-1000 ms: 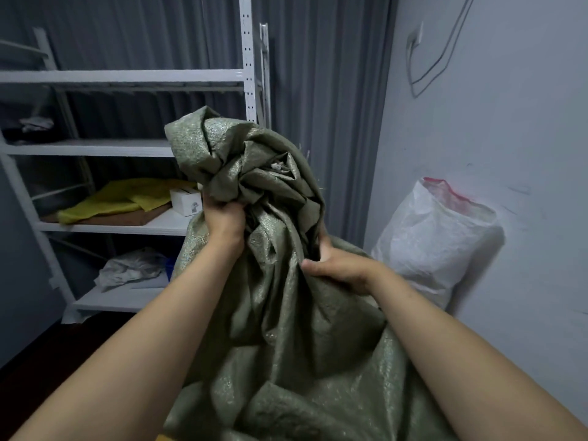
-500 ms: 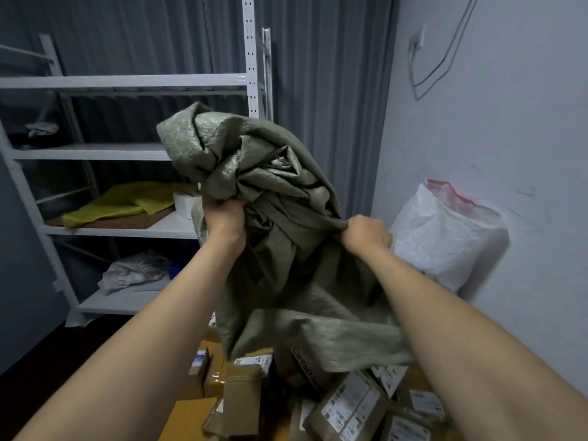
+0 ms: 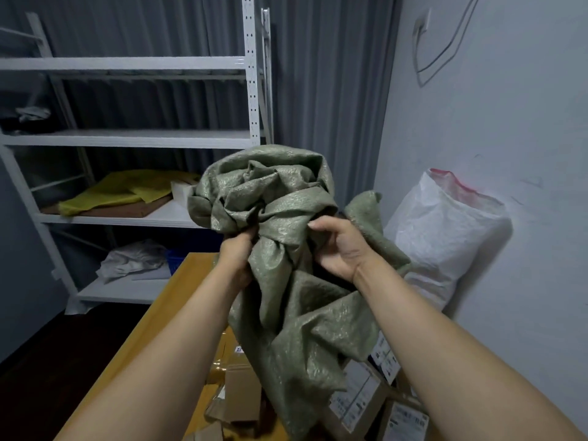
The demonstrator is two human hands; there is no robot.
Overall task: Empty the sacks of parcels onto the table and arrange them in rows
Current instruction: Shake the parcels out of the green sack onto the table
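Note:
A limp, crumpled green woven sack (image 3: 286, 281) hangs in the air above the wooden table (image 3: 178, 291). My left hand (image 3: 237, 249) grips a bunch of its cloth from the left. My right hand (image 3: 339, 246) holds the sack from the right, palm turned toward me and fingers curled into the folds. Under the sack lie several cardboard parcels (image 3: 356, 399) with white labels, heaped at the table's near right. More brown boxes (image 3: 241, 389) lie below the sack's left side.
A full white sack (image 3: 445, 237) with a red-edged mouth leans against the right wall. A white metal shelf rack (image 3: 127, 138) stands at the back left, holding yellow bags (image 3: 117, 192) and a crumpled white sack (image 3: 133, 259). Dark floor lies left of the table.
The green sack has come down from head height toward the table and is bunched tighter. My right hand has shifted from the sack's side to its front, palm now facing me.

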